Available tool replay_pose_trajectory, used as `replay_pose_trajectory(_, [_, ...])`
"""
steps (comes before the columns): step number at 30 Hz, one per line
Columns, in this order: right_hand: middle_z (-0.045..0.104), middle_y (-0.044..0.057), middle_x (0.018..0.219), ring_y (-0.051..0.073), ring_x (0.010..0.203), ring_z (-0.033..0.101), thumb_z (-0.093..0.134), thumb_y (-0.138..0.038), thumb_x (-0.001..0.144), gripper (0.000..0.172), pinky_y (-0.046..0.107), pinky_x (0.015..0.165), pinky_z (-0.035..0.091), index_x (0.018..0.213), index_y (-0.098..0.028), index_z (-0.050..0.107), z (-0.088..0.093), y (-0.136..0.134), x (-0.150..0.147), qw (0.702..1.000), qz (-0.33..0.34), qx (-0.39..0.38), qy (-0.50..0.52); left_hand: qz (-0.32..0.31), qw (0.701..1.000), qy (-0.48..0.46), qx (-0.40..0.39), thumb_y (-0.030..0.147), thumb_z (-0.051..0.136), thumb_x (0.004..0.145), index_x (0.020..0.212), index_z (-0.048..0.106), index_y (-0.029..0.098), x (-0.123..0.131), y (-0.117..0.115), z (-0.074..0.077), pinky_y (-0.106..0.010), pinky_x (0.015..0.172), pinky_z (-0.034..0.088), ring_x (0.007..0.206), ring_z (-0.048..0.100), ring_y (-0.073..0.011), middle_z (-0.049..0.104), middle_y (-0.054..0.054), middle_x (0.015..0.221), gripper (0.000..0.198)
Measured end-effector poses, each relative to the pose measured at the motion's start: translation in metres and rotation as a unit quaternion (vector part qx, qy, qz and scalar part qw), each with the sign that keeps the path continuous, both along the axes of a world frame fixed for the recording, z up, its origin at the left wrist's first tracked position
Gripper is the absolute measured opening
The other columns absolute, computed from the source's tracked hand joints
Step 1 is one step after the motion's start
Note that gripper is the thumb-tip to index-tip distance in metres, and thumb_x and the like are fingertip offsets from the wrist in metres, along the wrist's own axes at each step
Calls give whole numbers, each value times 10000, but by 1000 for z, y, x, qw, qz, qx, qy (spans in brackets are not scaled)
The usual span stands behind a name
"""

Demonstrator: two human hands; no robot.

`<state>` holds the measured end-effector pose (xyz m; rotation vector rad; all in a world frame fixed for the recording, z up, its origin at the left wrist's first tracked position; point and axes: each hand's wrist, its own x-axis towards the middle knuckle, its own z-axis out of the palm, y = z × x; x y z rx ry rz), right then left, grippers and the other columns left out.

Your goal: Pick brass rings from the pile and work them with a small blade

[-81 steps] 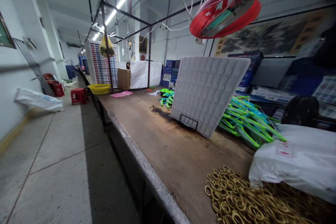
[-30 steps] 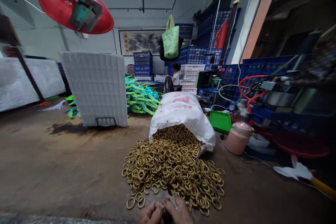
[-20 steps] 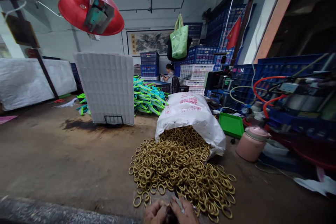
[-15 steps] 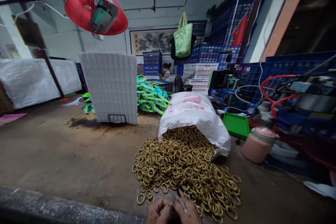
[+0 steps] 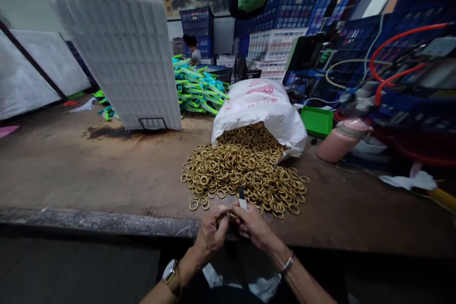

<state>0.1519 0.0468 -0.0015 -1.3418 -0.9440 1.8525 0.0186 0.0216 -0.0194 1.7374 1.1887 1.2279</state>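
My left hand point(image 5: 213, 229) is closed at the table's front edge, its fingers pinching what looks like a brass-coloured ring that they mostly hide. Close beside it, my right hand point(image 5: 252, 222) is closed on a flat, blade-like tool point(image 5: 242, 198), pale with a dark end pointing away from me. The fingertips of both hands meet around the small piece. Just beyond them spreads a heap of brass-coloured rings point(image 5: 245, 166), spilling from the open mouth of a white woven sack point(image 5: 256, 102) with red print.
A padded white panel point(image 5: 121, 66) stands upright at left, in front of green and blue pieces point(image 5: 199, 88). To the right are a green tray point(image 5: 316, 122), a pink container point(image 5: 342, 140) and a machine with red hoses point(image 5: 379, 64). A person point(image 5: 194, 51) sits behind, near stacked crates.
My view has tilted downward, so both forearms and the table's front edge now show. Both hands stay together before the ring heap, with the flat tool still in my right hand.
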Motion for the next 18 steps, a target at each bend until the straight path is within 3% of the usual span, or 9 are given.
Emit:
replay_pose_trajectory(4, [383,-126,435,9,296,199,547,-407,634,276,141,306,137,738,-215,377,-2,-2,-2,1000,13,-11,6,-17,1000,5,-14,210,451,799,931,613,173,-1,-2,-2,-279,736,443,789,584,-166,653,-66,853,212])
replay_pose_trajectory(9, [412,-111,474,8,297,196,512,-455,672,283,150,314,132,742,-210,389,-2,-4,-2,1000,18,3,-2,8,995,-40,-95,250,460,797,768,599,171,1,-3,10,-245,673,418,691,557,-141,630,-18,713,163])
replay_pose_trajectory(12, [425,-86,491,21,317,227,457,-466,718,272,174,329,167,689,-198,414,-6,-4,0,994,25,84,-67,24,981,-100,-162,259,468,784,681,550,166,4,-2,16,-219,613,402,618,524,-118,595,9,640,162])
replay_pose_trajectory(15, [417,-64,480,52,396,320,445,-417,737,263,195,398,253,612,-186,446,-9,-3,1,968,24,191,-164,44,966,-138,-216,255,499,744,643,530,165,5,-1,19,-203,555,382,564,490,-105,559,27,592,139])
replay_pose_trajectory(18, [444,-42,510,82,487,385,432,-389,737,265,215,484,312,577,-181,463,-9,-1,0,949,31,243,-201,52,959,-148,-236,265,520,720,623,531,163,4,-1,19,-190,499,348,517,452,-91,531,35,565,141])
